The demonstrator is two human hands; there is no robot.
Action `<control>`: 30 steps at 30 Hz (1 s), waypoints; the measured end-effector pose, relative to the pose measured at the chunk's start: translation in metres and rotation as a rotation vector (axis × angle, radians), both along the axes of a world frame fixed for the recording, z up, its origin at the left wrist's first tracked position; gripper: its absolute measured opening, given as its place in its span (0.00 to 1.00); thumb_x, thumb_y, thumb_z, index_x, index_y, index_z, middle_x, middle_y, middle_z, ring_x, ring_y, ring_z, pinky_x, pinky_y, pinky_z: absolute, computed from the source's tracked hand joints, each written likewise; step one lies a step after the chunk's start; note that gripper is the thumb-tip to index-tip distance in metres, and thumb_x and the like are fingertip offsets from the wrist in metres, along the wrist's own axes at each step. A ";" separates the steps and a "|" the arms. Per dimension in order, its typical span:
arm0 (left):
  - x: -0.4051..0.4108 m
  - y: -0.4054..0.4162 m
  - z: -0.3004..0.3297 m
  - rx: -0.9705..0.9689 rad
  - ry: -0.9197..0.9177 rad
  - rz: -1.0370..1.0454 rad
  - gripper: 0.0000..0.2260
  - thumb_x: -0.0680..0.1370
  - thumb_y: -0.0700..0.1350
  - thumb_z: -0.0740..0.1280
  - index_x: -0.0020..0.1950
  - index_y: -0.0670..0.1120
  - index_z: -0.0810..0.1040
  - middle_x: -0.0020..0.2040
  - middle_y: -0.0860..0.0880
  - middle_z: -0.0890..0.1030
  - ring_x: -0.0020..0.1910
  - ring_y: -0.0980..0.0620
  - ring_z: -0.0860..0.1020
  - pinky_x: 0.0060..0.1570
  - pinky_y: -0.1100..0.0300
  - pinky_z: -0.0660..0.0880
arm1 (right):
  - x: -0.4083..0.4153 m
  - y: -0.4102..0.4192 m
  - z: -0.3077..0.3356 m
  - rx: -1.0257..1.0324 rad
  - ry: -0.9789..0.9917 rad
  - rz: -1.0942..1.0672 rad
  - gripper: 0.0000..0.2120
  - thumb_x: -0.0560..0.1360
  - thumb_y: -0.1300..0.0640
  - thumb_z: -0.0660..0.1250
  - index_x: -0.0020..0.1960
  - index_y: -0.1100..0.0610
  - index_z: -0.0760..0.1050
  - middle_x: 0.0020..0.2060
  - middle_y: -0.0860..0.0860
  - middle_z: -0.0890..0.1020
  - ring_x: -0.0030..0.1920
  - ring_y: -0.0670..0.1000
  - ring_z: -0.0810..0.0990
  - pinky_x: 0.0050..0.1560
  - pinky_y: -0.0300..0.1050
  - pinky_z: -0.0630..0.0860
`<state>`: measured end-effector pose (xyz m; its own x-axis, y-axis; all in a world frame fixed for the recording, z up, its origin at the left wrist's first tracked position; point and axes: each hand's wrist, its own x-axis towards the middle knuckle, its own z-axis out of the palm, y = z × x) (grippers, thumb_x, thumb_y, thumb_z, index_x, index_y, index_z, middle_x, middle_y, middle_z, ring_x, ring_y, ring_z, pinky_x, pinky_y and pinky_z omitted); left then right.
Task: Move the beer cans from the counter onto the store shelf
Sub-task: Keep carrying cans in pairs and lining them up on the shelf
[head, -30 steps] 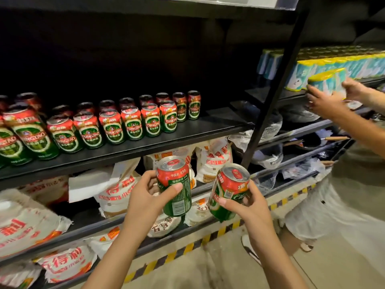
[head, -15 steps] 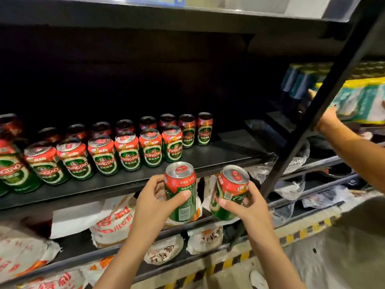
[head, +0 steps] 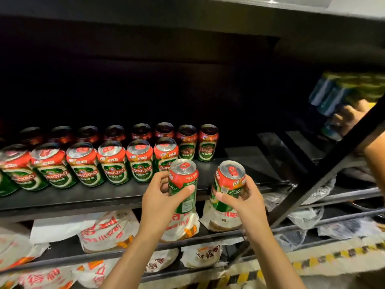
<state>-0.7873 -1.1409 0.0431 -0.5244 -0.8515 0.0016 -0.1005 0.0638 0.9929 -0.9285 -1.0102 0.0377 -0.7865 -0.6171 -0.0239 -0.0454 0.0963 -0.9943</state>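
My left hand (head: 161, 202) grips a red and green beer can (head: 183, 180) upright, just in front of the black shelf (head: 104, 195). A second beer can (head: 228, 184), tilted slightly left, is held in my right hand (head: 245, 203) at the shelf's front edge. Two rows of matching Tsingtao cans (head: 113, 163) stand on the shelf, running from the far left to about its middle. The held cans hover to the right of the front row's last can (head: 165, 153). Bare shelf surface (head: 239, 161) lies right of the rows.
White bags with red print (head: 108, 232) fill the lower shelves. A black diagonal brace (head: 325, 170) crosses at the right. Beyond it, another person's hand (head: 350, 117) holds blue and yellow packs (head: 341, 92) on the neighbouring shelf. Yellow and black tape (head: 312, 261) marks the floor.
Both hands have carried their cans up and forward to the shelf's front edge. The view has moved closer to the shelf and to the left.
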 end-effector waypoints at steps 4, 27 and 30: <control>-0.006 -0.010 -0.003 0.021 -0.031 0.017 0.20 0.66 0.49 0.77 0.55 0.54 0.74 0.51 0.60 0.79 0.47 0.73 0.74 0.42 0.74 0.70 | -0.004 -0.012 -0.003 -0.002 0.003 0.000 0.31 0.62 0.60 0.80 0.62 0.51 0.73 0.52 0.48 0.82 0.53 0.45 0.81 0.58 0.48 0.77; -0.058 -0.012 -0.029 -0.189 -0.097 0.142 0.27 0.68 0.55 0.75 0.65 0.52 0.72 0.53 0.60 0.74 0.55 0.61 0.72 0.53 0.66 0.68 | -0.041 -0.054 -0.020 0.002 0.107 0.051 0.28 0.67 0.62 0.76 0.63 0.50 0.71 0.53 0.44 0.79 0.50 0.34 0.78 0.44 0.25 0.73; -0.060 -0.010 -0.035 -0.194 -0.080 0.160 0.28 0.68 0.55 0.75 0.66 0.53 0.71 0.56 0.60 0.72 0.57 0.60 0.72 0.57 0.63 0.70 | -0.044 -0.056 -0.024 -0.014 0.089 0.042 0.28 0.68 0.63 0.75 0.64 0.51 0.70 0.53 0.43 0.78 0.48 0.31 0.77 0.42 0.23 0.72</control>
<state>-0.8476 -1.1512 0.0079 -0.3877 -0.9115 0.1372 -0.2027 0.2295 0.9520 -0.9729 -1.0663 0.0133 -0.7587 -0.6492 0.0540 -0.1376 0.0787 -0.9874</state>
